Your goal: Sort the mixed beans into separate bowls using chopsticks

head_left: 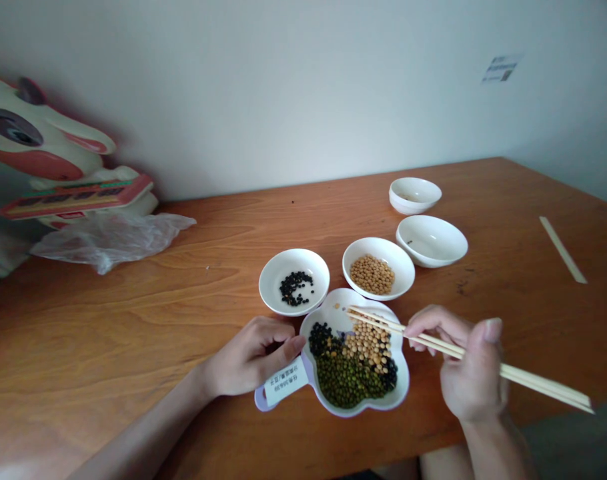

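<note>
My right hand (471, 360) holds a pair of wooden chopsticks (543, 385), their tips close together over the soybeans (367, 343) in a white and lilac, scalloped dish (346, 412). Whether a bean is between the tips I cannot tell. Green mung beans (346, 380) and black beans (319, 337) share this dish. At its left rim, my left hand (258, 357) has curled fingers and a thumb pressed on the edge, above the labelled handle (286, 383). Behind the dish stand a white bowl (268, 283) with black beans and another bowl (406, 275) with soybeans.
Two more white bowls (436, 243) (398, 200) stand farther back on the right, with a few small bits inside. A pale strip (562, 250) lies at the right. A cow-shaped toy keyboard (83, 193) and a clear plastic bag (118, 240) sit at the left, by the wall.
</note>
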### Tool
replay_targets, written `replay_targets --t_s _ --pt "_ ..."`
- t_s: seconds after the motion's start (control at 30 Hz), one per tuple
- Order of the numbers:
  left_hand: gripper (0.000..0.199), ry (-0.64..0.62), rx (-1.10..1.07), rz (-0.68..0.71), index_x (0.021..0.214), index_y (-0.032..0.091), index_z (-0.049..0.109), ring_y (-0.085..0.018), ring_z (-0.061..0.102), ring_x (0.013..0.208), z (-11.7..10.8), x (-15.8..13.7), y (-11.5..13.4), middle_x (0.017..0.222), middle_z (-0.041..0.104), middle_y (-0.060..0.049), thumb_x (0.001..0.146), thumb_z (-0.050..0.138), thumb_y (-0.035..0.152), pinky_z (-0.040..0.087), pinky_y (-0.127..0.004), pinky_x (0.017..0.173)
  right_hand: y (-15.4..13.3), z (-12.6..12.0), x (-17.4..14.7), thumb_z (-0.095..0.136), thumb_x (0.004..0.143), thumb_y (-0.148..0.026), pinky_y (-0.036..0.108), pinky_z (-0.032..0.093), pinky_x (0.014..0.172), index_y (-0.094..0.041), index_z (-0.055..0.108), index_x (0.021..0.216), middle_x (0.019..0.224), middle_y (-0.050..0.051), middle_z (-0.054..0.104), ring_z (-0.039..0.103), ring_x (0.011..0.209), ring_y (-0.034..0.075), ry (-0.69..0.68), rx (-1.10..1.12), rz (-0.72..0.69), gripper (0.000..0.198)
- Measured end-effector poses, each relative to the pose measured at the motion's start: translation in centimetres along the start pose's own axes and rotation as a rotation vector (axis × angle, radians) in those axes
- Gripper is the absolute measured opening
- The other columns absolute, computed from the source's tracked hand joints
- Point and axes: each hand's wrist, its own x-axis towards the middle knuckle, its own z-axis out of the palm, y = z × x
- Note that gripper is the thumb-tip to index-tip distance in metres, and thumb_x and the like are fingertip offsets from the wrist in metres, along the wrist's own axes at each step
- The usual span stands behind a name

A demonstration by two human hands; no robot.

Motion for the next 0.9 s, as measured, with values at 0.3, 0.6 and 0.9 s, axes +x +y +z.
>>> replay_targets --t_s 0.3,0.6,0.9 --pt "0.049 -0.003 -0.014 0.007 0.073 0.016 0.050 -0.008 0.040 0.057 -0.07 0.04 0.21 0.066 0.048 0.003 0.116 0.047 0.040 0.031 -0.019 0.050 0.05 -0.26 -0.06 0.012 0.107 -0.075 0.034 0.049 0.054 -0.022 0.079 0.070 0.062 0.008 0.069 0.063 0.059 0.022 0.015 -0.020 0.021 0.093" --pt "0.049 0.000 -0.015 0.014 0.073 0.016 0.051 -0.008 0.042 0.057 -0.05 0.05 0.24 0.066 0.049 0.002 0.116 0.047 0.039 0.032 -0.018 0.050 -0.66 0.23 0.03 0.015 0.107 -0.076 0.033 0.049 0.053 -0.024 0.079 0.072 0.062 0.007 0.070 0.063 0.059 0.022 -0.002 -0.004 0.005 0.089" --pt "0.050 0.002 -0.002 0.020 0.072 0.016 0.052 -0.009 0.041 0.057 -0.08 0.09 0.19 0.066 0.049 0.002 0.116 0.047 0.039 0.034 -0.018 0.049 -0.29 0.11 -0.31 0.013 0.109 -0.072 0.033 0.049 0.054 -0.024 0.079 0.073 0.063 0.007 0.071 0.064 0.059 0.021 -0.013 -0.052 0.024 0.089"
